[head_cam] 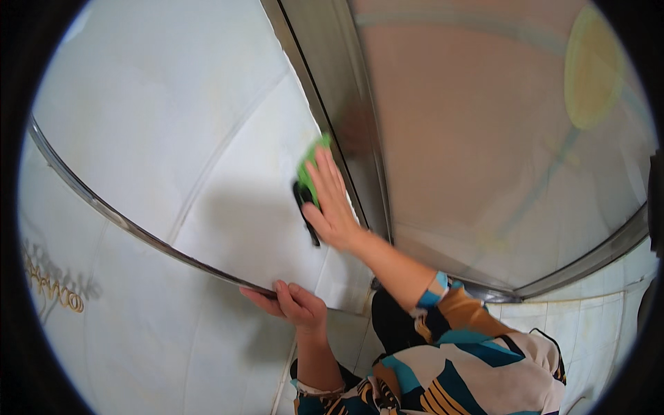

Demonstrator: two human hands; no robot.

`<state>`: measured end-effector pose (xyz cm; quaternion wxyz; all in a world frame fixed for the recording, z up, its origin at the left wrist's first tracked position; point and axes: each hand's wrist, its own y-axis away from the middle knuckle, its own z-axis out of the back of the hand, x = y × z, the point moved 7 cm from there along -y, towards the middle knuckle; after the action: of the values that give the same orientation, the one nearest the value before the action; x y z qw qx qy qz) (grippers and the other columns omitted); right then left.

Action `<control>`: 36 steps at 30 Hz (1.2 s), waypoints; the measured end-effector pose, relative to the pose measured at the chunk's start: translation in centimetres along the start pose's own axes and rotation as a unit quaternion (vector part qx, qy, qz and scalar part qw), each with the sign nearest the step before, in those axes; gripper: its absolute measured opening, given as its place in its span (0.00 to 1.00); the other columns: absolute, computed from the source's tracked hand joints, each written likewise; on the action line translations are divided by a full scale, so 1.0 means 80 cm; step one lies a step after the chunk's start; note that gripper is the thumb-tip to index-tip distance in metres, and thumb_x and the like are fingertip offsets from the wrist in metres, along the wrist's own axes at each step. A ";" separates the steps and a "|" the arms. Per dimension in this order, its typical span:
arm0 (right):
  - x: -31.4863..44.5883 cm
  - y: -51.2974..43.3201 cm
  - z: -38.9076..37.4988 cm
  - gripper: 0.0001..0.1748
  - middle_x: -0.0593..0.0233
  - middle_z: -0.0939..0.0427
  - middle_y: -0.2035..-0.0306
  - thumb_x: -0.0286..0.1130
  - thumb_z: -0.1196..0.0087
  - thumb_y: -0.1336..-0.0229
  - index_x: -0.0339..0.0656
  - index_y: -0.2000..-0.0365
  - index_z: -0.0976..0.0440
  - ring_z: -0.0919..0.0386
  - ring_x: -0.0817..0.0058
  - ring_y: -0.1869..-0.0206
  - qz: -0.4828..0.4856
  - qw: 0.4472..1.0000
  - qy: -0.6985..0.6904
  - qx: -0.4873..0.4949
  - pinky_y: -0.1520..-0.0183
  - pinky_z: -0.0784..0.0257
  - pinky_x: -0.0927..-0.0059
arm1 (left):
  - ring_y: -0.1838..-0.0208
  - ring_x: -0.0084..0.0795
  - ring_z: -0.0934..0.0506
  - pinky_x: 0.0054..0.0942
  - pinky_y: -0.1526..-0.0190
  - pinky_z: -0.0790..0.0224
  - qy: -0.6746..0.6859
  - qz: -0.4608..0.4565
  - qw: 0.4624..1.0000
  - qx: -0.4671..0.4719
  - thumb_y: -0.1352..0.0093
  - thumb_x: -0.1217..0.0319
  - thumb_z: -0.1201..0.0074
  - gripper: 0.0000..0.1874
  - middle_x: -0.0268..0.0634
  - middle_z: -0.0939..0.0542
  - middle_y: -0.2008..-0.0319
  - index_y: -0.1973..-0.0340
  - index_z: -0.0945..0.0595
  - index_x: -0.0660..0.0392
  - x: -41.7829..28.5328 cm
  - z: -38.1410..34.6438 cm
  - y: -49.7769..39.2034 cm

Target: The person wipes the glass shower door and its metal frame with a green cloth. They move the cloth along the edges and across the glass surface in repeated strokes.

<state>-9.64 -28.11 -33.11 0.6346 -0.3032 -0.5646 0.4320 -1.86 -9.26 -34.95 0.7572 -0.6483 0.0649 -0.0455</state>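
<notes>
My right hand [332, 205] lies flat over a green cloth or scrubbing pad [307, 167], pressing it against the white tiled wall [249, 171]. A black curved piece [307, 212], perhaps a handle or strap, sticks out beside my thumb; how it joins the green material is hidden. Lower down, my left hand [293, 306] grips the near end of a long metal rail or edge strip [129, 223], thumb above and fingers below. Both the hand and the cloth are slightly blurred.
A metal door frame [358, 119] stands close right of my right hand. Beyond it is a translucent patterned door panel [467, 129]. A coiled tan cord or wire [57, 290] hangs at the far left. Pale tiles [565, 332] show at lower right.
</notes>
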 end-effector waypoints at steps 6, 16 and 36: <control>-0.002 0.148 -0.040 0.39 0.42 0.66 0.23 0.45 0.59 0.29 0.34 0.27 0.55 0.71 0.45 0.21 -0.101 0.994 -0.032 0.000 0.25 0.73 0.44 | 0.23 0.71 0.57 0.62 0.28 0.53 -0.008 0.013 1.000 0.007 0.26 0.84 0.65 0.23 0.69 0.61 0.25 0.35 0.36 0.65 -0.006 0.001 -0.003; -0.001 0.154 -0.043 0.39 0.43 0.66 0.23 0.47 0.59 0.28 0.37 0.27 0.54 0.73 0.46 0.21 -0.129 0.991 -0.034 0.010 0.24 0.75 0.45 | 0.21 0.60 0.56 0.57 0.28 0.51 -0.034 0.027 0.999 -0.011 0.23 0.78 0.62 0.23 0.62 0.58 0.24 0.33 0.35 0.65 0.001 0.001 0.001; 0.032 0.176 -0.054 0.40 0.45 0.67 0.22 0.50 0.59 0.28 0.40 0.26 0.54 0.73 0.45 0.21 -0.083 0.995 -0.027 0.038 0.24 0.75 0.44 | 0.22 0.63 0.55 0.58 0.29 0.48 -0.022 0.018 1.000 -0.010 0.23 0.80 0.64 0.22 0.64 0.58 0.24 0.33 0.34 0.65 0.001 0.000 -0.001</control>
<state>-8.35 -19.17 -45.03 0.6637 -0.2192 -0.5879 0.4073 -1.80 -9.27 -34.91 0.7529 -0.6552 0.0600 -0.0169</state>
